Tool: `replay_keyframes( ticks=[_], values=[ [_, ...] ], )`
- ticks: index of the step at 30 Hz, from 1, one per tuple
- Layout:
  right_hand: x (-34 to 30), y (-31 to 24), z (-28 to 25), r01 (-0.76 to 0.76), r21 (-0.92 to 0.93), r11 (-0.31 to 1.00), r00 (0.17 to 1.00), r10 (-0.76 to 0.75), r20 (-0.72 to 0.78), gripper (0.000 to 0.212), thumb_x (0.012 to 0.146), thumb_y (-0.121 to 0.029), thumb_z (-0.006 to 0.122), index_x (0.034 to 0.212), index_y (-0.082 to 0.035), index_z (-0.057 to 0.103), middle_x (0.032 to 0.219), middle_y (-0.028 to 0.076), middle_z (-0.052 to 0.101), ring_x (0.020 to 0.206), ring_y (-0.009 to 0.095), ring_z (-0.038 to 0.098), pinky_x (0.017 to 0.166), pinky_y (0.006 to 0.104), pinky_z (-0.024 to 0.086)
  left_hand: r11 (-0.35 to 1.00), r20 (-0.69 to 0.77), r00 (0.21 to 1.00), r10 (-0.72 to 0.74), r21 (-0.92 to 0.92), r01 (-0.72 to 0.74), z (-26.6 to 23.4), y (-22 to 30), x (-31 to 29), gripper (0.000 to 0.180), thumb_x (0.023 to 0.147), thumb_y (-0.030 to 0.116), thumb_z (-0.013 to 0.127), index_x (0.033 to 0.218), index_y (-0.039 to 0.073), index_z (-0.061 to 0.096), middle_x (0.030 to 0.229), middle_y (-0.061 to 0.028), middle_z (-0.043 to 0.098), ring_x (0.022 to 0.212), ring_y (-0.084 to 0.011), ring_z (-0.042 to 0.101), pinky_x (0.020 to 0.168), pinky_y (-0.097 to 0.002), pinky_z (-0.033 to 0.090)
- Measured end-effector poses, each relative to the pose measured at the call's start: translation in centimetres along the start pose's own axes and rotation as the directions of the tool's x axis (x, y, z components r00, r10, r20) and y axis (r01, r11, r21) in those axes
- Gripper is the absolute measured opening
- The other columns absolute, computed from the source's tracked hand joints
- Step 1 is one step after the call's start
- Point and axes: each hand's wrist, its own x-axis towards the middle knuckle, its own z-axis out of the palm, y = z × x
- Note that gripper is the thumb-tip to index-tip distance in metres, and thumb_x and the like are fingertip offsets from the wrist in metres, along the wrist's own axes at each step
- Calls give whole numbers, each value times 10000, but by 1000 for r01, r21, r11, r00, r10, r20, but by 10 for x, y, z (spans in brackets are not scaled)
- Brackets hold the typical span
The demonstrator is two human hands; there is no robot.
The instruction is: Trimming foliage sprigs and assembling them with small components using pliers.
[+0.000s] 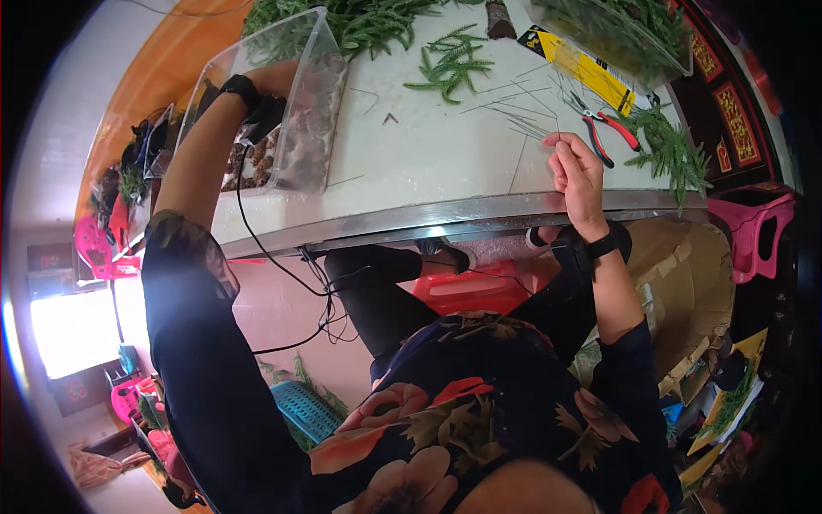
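Note:
My left hand (272, 79) reaches into a clear plastic bin (321, 128) at the table's left. Its fingers are hidden, so what they touch cannot be seen. Small brown pine cones (257, 167) lie in that bin on a whitish bottom. Near the table's front edge, my right hand (579, 176) is raised with thumb and forefinger pinched on a thin wire. More thin dark wires (522, 111) lie scattered on the white tabletop just beyond it. Right beside that hand rest pliers (604, 128) with red and black handles, their jaws pointing away from me.
Green artificial pine sprigs (449, 68) lie mid-table, with a larger heap (364, 21) behind. A yellow and black card (591, 68) and another clear bin (616, 34) of greenery stand at the far right. Sprigs (672, 150) overhang the right edge. A black cable (248, 223) hangs by my left arm.

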Motion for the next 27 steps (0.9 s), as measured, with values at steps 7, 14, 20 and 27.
replay_keyframes(
  ticks=[7,14,20,27],
  values=[
    [-4,0,-10,26,1,1000,1000,-26,14,203,977,-188,455,1033,-43,584,650,-70,359,527,3,248,440,156,198,981,-315,948,-51,160,106,0,21,-34,161,766,142,647,870,20,662,699,-100,663,585,-146,644,509,-266,495],
    [-28,-10,-17,46,-33,998,998,-44,51,210,968,-194,471,1035,-55,613,633,-80,360,553,6,288,471,158,242,957,-357,922,-149,183,225,16,42,-74,132,800,99,611,899,19,643,685,-73,651,578,-118,633,510,-246,495],
    [-25,-15,-13,64,-46,997,998,-63,28,209,970,-194,470,1035,-49,606,636,-80,359,550,5,284,466,156,236,984,-291,943,-164,-119,134,2,31,-55,189,793,138,644,922,2,659,750,-73,656,669,-138,639,610,-291,526],
    [-1,-11,5,49,-54,997,998,-47,39,212,976,-198,463,1034,-40,591,642,-74,353,545,4,274,457,152,222,988,-363,921,-138,16,155,-14,-64,3,580,768,279,721,1236,74,446,1018,-92,593,875,-169,600,666,-294,527]
  ],
)
